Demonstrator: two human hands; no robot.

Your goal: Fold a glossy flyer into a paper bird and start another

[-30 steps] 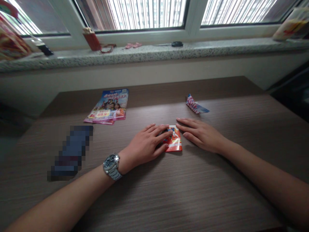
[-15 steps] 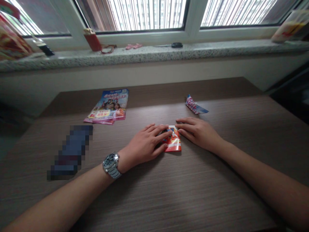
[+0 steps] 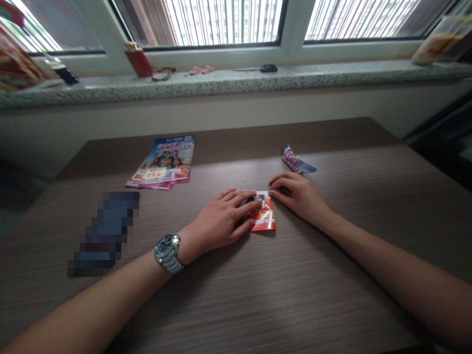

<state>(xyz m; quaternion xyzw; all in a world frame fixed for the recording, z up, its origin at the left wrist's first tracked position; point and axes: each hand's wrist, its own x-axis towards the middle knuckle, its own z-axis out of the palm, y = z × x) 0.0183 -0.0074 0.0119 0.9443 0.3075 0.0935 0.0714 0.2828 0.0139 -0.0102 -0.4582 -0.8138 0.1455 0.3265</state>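
Note:
A small folded piece of glossy red leaflet paper lies flat on the table, a white strip along its far edge. My left hand, with a metal watch on the wrist, rests over its left part, fingers spread and pressing down. At the paper's far right corner is my right hand, thumb touching or almost touching the edge. Its fingers curve, and a gap shows between thumb and forefinger. Just beyond it stands a folded paper boat, blue and pink.
Printed leaflets are stacked at the back left of the wooden table. A pixelated dark object lies left of my left forearm. On the stone sill are scissors and a red case.
My right hand has drawn its fingers in from a flatter, spread pose and lifted slightly at the paper's corner. My left hand stays on the paper. The view shifts a little.

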